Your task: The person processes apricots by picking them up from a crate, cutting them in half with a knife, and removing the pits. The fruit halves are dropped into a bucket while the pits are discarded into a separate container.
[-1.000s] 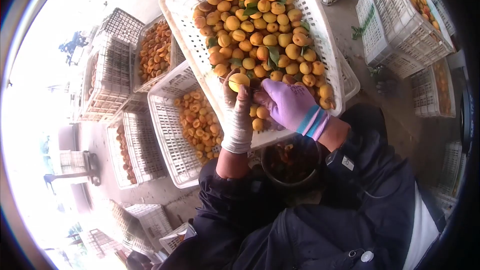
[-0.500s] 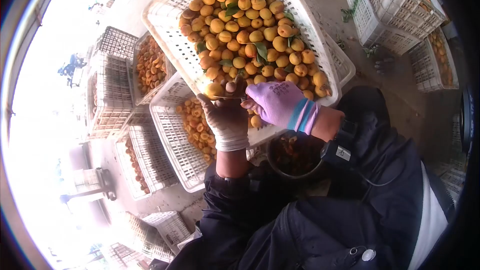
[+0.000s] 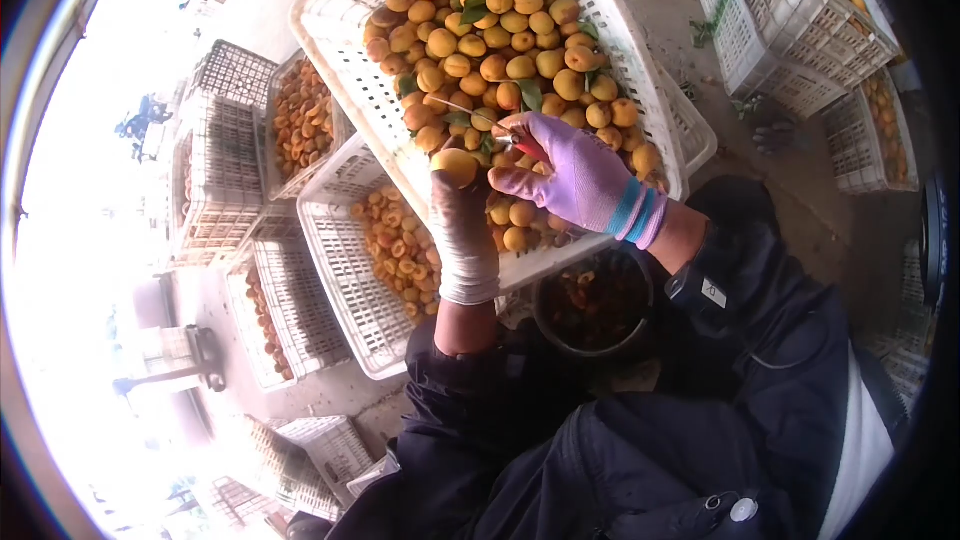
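Observation:
My left hand (image 3: pixel 462 235), in a stained white glove, is closed around a yellow-orange apricot (image 3: pixel 454 169) at the near edge of the upper crate. In a lilac glove with a teal-striped cuff, my right hand (image 3: pixel 580 180) grips a small knife (image 3: pixel 529 146) by its red handle. The thin blade points up and left, above the fruit and apart from the held apricot. Beneath both hands, a white plastic crate (image 3: pixel 640 35) holds many whole apricots (image 3: pixel 500 40) with a few green leaves among them.
Below the upper crate, a second white crate (image 3: pixel 335 285) contains halved apricots (image 3: pixel 392 240). A dark bucket (image 3: pixel 540 315) with dark scraps stands by my knees. More fruit crates (image 3: pixel 225 175) are stacked at left, and others (image 3: pixel 770 20) at right. Gloves (image 3: pixel 773 128) lie on the floor.
The knife blade has come away from the apricot, and my right hand has turned so the blade points up and left. My left hand still holds an apricot, now slightly further right.

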A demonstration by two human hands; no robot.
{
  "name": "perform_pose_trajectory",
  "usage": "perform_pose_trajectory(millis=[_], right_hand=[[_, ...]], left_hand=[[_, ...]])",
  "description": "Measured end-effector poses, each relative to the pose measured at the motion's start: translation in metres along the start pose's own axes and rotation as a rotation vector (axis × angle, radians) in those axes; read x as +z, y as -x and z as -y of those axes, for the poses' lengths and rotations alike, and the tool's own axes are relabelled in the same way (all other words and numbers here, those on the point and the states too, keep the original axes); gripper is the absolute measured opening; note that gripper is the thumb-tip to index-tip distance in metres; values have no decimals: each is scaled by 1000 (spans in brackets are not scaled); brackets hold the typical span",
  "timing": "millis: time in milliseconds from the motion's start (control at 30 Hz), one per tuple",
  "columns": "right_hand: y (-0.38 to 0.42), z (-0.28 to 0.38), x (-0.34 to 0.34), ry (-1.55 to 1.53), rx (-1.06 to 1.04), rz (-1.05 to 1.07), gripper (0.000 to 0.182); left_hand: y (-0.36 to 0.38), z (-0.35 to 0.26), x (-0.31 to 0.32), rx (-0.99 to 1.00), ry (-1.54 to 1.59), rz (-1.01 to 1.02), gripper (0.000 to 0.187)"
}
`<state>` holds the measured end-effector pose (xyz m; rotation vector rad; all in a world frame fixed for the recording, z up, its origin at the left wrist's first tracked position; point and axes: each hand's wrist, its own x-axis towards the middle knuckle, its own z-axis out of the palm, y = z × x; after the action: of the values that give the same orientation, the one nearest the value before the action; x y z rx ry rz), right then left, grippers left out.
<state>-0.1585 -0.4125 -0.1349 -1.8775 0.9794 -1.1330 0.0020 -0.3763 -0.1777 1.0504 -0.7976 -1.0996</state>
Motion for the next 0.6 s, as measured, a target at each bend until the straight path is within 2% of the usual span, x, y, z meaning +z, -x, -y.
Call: perform_pose_trajectory(millis=[67,100,133,200,233,300,333,400,433,500,533,600], right_hand=[[-1,-3,7,-102,-12,-26,45],[0,-3,7,-114,0,-15,47],[2,-2,8,-128,13,-4,50],[5,0,10,-88,36,18,46],[7,1,12,-119,65,19,43],[10,2,16,-183,126,24,36],[10,2,16,-182,128,26,36],[9,3,17,-114,67,7,33],[9,2,19,-114,67,10,33],[10,-1,23,115,-136,-43,28],[9,2,22,115,-136,-42,28],[13,8,23,125,-155,-13,23]], left_hand=[[12,-7,14,8,-121,105,68],[17,-9,25,-9,-176,49,85],[11,-5,21,240,-476,132,72],[17,7,22,57,-230,74,97],[17,9,22,54,-228,72,97],[16,14,21,126,-267,24,70],[17,10,23,124,-266,22,70],[20,1,26,-65,-53,55,65],[19,6,22,-65,-52,51,65],[12,22,10,-44,234,275,60],[12,21,12,-45,235,274,60],[17,21,13,-242,476,152,53]])
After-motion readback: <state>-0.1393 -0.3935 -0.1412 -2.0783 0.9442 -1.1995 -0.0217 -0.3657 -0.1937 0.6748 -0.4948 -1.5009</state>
